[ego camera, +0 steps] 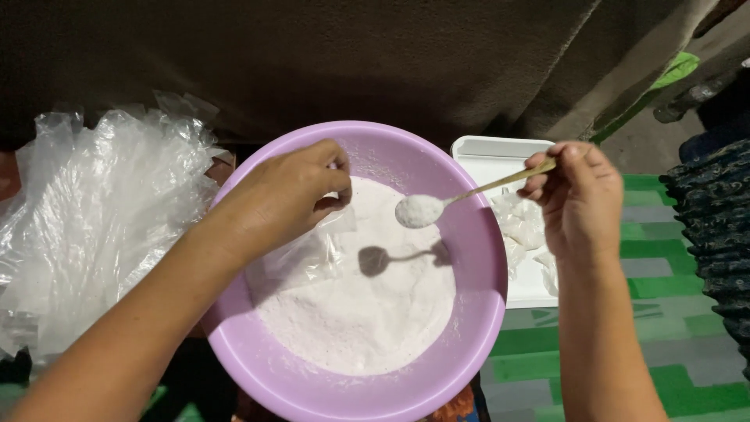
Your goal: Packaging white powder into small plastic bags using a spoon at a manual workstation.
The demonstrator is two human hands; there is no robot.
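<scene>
While the right hand (582,199) pinches the end of a thin spoon (461,195) between thumb and fingers, its bowl hangs heaped with white powder above the middle of a purple basin (484,312). The left hand (285,195) is closed on the mouth of a small clear bag (312,254), which droops onto the powder (359,312) just left of the spoon's tip. The two hands are apart, spoon and bag mouth near but not touching. Powder fills most of the basin floor, and the spoon throws a dark shadow onto it.

As I judge it, the heap sits high on a shallow spoon held far out by its end, so a slight tilt or tremble could shed powder. The bag mouth looks limp and narrow; if it sags shut, the load may slide down the outside.

A white tray (484,152) lies beyond the basin's right rim with what look like filled bags (523,227) on it. A pile of clear plastic bags (94,211) lies to the basin's left. Green and grey striped matting (672,328) lies beneath on the right.
</scene>
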